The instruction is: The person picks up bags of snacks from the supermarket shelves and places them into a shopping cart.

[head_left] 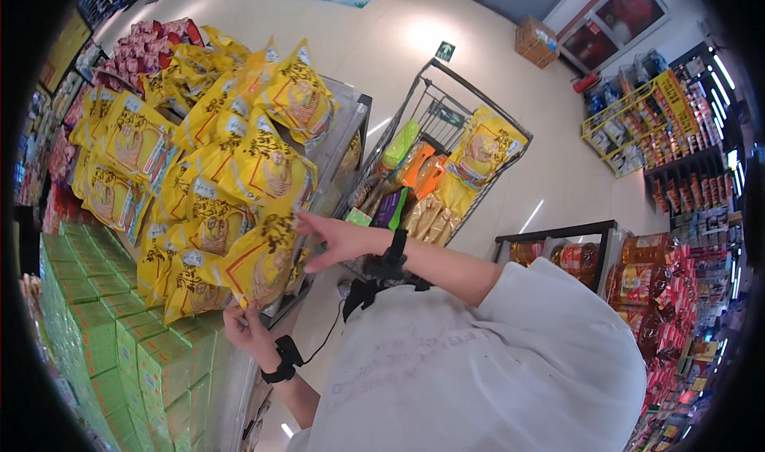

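Observation:
A heap of yellow plastic food bags (247, 153) is piled on a display stand to my left, each printed with dark lettering and a round food picture. At the heap's near edge lies one yellow bag (259, 261). My left hand (251, 336) pinches its lower corner between thumb and fingers. Beside the same bag's right edge is my right hand (339, 241), fingers spread and pointing at it; whether the fingertips touch it I cannot tell. Both wrists wear black bands.
A shopping cart (430, 77) beyond my right arm holds a yellow bag (486, 149), gold packs and other packages. Green boxes (171, 364) are stacked below the heap. Bottles of amber liquid (645, 253) stand at right. A cardboard box (536, 41) sits by the far wall.

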Demonstrator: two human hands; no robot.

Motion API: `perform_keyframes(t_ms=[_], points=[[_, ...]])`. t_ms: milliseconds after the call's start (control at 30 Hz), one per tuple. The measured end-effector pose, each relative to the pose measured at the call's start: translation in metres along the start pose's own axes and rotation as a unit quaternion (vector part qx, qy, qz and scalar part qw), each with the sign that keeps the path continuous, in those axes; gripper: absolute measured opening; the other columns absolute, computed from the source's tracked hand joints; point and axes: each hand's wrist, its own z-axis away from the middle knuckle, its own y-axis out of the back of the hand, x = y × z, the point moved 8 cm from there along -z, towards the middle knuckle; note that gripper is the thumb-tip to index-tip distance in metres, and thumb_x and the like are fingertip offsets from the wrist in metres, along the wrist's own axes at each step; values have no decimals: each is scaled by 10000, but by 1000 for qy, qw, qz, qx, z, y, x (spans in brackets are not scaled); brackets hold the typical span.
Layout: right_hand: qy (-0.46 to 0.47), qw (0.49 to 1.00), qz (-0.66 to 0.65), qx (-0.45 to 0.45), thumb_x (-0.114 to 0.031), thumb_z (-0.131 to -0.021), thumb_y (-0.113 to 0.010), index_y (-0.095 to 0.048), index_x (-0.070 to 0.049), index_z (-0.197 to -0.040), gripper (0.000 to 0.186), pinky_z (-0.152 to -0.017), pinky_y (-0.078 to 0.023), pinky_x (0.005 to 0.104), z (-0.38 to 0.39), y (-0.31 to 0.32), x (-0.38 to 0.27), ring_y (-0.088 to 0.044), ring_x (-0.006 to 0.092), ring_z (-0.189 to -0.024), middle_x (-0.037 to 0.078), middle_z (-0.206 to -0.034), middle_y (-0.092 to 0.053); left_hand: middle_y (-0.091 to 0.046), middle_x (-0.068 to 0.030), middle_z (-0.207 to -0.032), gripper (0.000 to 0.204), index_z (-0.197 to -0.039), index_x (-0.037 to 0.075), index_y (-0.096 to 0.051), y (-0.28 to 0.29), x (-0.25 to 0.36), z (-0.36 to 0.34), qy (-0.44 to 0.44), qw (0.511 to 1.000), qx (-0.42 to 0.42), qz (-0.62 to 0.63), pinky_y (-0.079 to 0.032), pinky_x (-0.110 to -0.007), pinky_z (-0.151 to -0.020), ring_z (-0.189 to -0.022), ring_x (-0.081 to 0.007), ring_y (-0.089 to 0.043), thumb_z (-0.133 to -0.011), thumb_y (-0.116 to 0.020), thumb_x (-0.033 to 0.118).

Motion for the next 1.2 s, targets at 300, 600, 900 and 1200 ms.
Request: perform_keyframes(t_ms=[300,600,900,1200], points=[[47,938,-101,330,-103,-821,-670,-598,-14,-1095,297,-798,-470,268,153,193,41,-572,101,-906,33,-1019,-652,-618,-151,-1074,192,-1012,-11,-572,-244,76,41,75,944,-306,-94,-443,-313,-817,-957,-241,-580,-843,-603,76],[21,784,-5,621,-159,-854,-649,-595,45,-1004,259,-722,-466,277,261,419,153,-574,115,-798,80,-912,-658,-558,-131,-1220,261,-1130,-3,-568,-161,22,85,208,919,-289,-168,-443,-298,-898,-1053,-179,-567,-883,-545,81],[-346,685,232,598,-220,-779,-693,-550,42,-1065,413,-742,-488,373,232,443,330,-634,316,-833,162,-955,-649,-640,-49,-900,206,-1054,6,-617,-160,-2,131,277,896,-299,-178,-459,-244,-757,-822,-106,-587,-892,-552,117],[-182,750,-93,629,-56,-743,-645,-488,-33,-853,193,-549,-494,350,276,492,368,-574,253,-646,99,-747,-561,-643,-53,-821,210,-1041,39,-633,-137,-31,137,267,911,-285,-135,-464,-254,-687,-725,-112,-578,-898,-544,166]])
